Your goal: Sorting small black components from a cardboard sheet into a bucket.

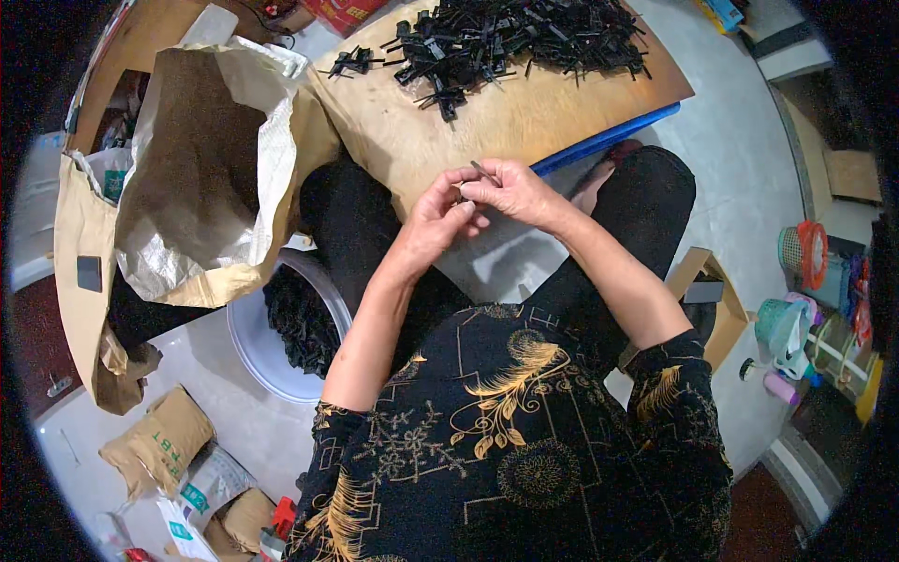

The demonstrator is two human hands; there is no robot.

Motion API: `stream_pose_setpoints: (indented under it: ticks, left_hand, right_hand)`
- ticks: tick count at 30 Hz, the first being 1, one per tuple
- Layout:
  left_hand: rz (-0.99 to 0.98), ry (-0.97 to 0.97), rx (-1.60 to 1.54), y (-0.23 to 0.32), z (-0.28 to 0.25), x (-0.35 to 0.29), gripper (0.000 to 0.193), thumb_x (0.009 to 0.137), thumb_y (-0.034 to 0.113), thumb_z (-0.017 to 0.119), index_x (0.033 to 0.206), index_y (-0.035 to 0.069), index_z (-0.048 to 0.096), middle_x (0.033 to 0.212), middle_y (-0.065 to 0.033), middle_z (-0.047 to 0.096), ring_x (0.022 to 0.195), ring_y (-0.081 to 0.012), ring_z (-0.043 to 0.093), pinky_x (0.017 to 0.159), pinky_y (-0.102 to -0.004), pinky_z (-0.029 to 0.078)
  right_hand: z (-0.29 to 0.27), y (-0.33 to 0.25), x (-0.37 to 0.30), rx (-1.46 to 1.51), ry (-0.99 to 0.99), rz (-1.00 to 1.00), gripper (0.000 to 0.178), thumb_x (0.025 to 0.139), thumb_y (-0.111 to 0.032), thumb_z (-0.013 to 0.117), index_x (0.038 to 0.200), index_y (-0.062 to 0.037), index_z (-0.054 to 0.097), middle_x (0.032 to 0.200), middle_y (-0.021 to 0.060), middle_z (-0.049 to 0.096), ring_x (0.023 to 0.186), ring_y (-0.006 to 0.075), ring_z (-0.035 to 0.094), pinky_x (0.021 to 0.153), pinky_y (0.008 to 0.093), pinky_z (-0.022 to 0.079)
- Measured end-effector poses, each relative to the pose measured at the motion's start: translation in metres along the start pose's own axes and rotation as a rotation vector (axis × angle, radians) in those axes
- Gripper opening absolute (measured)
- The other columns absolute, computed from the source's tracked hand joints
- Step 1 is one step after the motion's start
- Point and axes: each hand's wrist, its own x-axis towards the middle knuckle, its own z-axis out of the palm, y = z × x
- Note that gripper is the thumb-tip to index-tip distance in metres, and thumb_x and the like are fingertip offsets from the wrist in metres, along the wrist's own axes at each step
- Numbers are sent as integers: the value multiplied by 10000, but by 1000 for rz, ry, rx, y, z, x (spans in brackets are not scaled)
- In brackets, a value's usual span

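Right hand [513, 192] pinches a dark strip [481, 171], probably light, stiff, best held mid-length; left hand [435, 212], at its eight o'clock: grip unclear.

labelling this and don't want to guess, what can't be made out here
All in the head view:
- Small, thin dark piece: full shape, mostly covered by the bare right hand and bare left hand.
- Heap of black plastic parts: far end, cut off by the top edge; count, pieces overlap.
- Round white plastic tub: floor, buried under black pieces.
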Motion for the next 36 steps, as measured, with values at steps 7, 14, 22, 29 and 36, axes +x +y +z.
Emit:
stream_pose_setpoints:
  ticks: [7, 14, 22, 29, 36]
  left_hand:
    - [125, 255, 171, -10, -1, 6, 342, 891, 43, 435, 1231, 31, 401, 951, -55, 540, 815, -105, 539, 692, -237, 462]
    - [159, 311, 190, -12, -4, 14, 334, 884, 62, 456, 1214, 16, 434, 894, -47, 538, 805, -105, 518, 729, -238, 446]
    - [235, 455, 176, -25, -2, 20, 278, 881, 22, 446, 1156, -8, 470, 884, -36, 549, 716, -78, 502, 645, -225, 446]
    - [273, 571, -42, -32, 2, 24, 290, 884, 12, 431, 1175, 11, 435, 904, -70, 556, 771, -113, 562, 684, -234, 488]
    - [131, 472, -451, -38, -7, 32, 315, 909, 54, 389, 1223, 61, 366, 858, -73, 526, 770, -164, 591, 670, -264, 501]
  right_hand:
    - [11, -20, -6, 206, 4, 286, 311, 937, -320, 396, 1126, -79, 447, 587, -56, 396, 422, 29, 315, 363, 186, 253]
    - [22, -24, 1, 274, 17, 334, 288, 951, -305, 364, 1190, -145, 372, 552, -84, 318, 398, 12, 238, 351, 169, 183]
    - [28, -23, 11, 191, 74, 332, 192, 951, -260, 354, 1100, -162, 425, 561, -94, 306, 443, 2, 261, 381, 160, 203]
    - [-12, -48, 59, -532, -345, 91, 238, 899, -190, 423, 1007, -22, 553, 776, 104, 595, 689, 183, 576, 647, 327, 468]
    - [-4, -94, 212, -1583, -40, -429, 141, 744, -159, 552, 723, -24, 590, 721, 137, 618, 706, 309, 610, 612, 386, 479]
